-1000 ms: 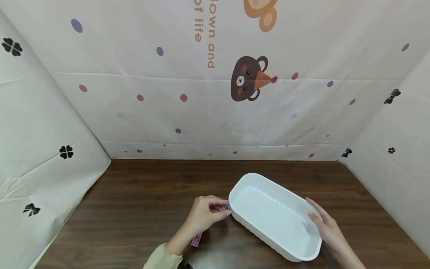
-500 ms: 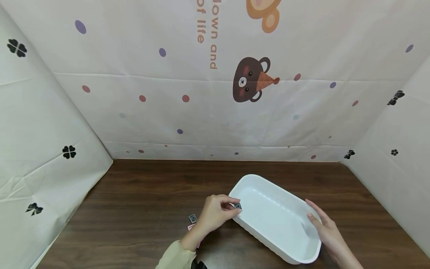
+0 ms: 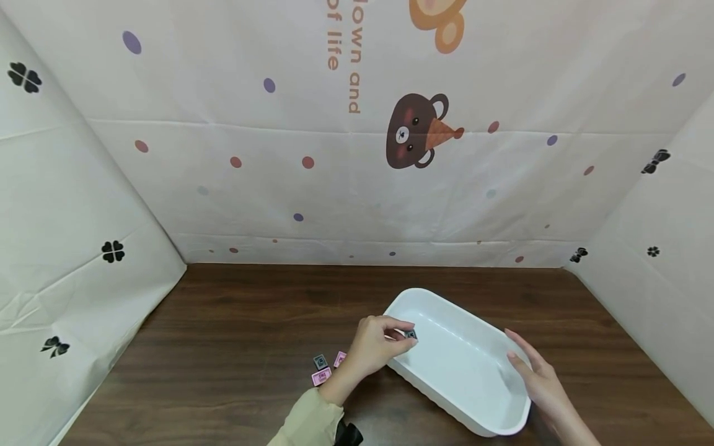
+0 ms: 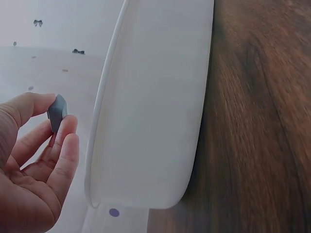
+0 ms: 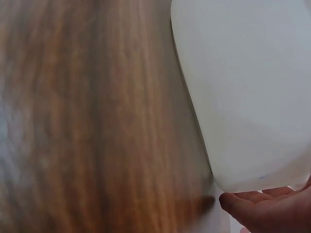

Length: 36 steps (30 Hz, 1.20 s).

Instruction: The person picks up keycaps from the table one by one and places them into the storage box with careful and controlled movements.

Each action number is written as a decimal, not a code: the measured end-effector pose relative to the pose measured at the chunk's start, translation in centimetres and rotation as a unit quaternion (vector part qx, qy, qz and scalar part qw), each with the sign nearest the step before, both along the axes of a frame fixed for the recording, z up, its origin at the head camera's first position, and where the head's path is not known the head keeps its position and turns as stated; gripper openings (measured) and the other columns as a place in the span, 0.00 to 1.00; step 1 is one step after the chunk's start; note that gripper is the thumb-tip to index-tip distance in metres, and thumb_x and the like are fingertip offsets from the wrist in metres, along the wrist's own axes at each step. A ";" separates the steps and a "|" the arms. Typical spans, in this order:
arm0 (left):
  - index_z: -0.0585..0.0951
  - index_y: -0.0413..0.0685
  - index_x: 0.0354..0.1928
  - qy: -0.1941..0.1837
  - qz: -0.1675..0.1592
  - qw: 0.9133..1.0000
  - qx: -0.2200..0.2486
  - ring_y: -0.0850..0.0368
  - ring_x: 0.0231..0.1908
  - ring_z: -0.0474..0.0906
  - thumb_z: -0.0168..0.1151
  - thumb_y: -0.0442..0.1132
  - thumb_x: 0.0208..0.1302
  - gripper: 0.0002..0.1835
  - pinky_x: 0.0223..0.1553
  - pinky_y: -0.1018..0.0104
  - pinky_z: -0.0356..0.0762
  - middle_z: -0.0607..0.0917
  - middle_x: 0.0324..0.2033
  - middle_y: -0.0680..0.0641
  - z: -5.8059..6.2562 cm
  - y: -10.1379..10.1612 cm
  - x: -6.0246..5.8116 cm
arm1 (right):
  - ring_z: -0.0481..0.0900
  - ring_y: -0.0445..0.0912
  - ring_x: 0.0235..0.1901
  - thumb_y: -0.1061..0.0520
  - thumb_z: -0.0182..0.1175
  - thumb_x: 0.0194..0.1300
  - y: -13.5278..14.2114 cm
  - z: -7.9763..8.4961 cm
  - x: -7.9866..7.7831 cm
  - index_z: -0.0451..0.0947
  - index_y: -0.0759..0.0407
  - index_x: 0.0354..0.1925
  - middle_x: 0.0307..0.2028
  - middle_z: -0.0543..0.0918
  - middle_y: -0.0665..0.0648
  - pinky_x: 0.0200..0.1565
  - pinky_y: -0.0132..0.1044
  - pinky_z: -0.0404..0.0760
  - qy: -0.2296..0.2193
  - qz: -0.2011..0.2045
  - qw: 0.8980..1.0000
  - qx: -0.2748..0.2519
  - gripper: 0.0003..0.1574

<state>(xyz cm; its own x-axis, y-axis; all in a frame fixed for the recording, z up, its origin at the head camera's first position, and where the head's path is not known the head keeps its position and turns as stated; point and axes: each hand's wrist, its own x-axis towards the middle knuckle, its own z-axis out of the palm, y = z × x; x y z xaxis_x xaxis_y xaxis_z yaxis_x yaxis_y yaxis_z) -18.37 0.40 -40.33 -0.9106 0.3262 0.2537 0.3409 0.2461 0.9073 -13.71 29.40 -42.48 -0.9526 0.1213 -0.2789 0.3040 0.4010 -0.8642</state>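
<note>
My left hand [image 3: 376, 344] pinches a small dark grey block [image 3: 411, 334] with a pale printed face. It holds the block over the left rim of a deep white rectangular tray [image 3: 468, 365]. In the left wrist view, thumb and fingertips of the left hand [image 4: 41, 155] press the grey block [image 4: 57, 113] from both sides, beside the tray wall [image 4: 146, 107]. My right hand [image 3: 543, 387] grips the tray's right end, thumb over the rim. The right wrist view shows part of the right hand [image 5: 272, 208] at the tray's end [image 5: 252, 97].
Left of my left forearm lie another dark printed block [image 3: 320, 362], a pink printed block [image 3: 321, 376] and a second pink block [image 3: 339, 358], partly hidden by the wrist. The brown wooden table [image 3: 234, 322] meets a white patterned cloth [image 3: 334, 198] behind and at the sides.
My left hand has moved right with the grey block, from just outside the tray's rim to above it. The blocks behind the forearm have come into sight. My right hand keeps its grip.
</note>
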 end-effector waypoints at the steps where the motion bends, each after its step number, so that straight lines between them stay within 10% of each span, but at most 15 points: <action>1: 0.85 0.39 0.37 -0.001 -0.001 1.000 0.000 0.68 0.25 0.78 0.69 0.35 0.49 0.11 0.26 0.77 0.74 0.85 0.29 0.47 0.0 0.1 0.0 | 0.48 0.66 0.65 0.44 0.37 0.71 0.0 0.0 0.0 0.40 0.53 0.71 0.69 0.43 0.69 0.58 0.60 0.57 0.001 0.000 1.000 0.000 0.36; 36: 0.86 0.43 0.33 0.014 -0.018 0.997 -0.077 0.75 0.22 0.73 0.70 0.37 0.47 0.10 0.24 0.80 0.69 0.85 0.25 0.54 -0.5 4.8 -1.8 | 0.43 0.65 0.66 0.45 0.40 0.71 -0.1 0.1 0.0 0.42 0.55 0.70 0.69 0.43 0.68 0.60 0.61 0.47 0.003 -0.009 1.000 0.004 0.36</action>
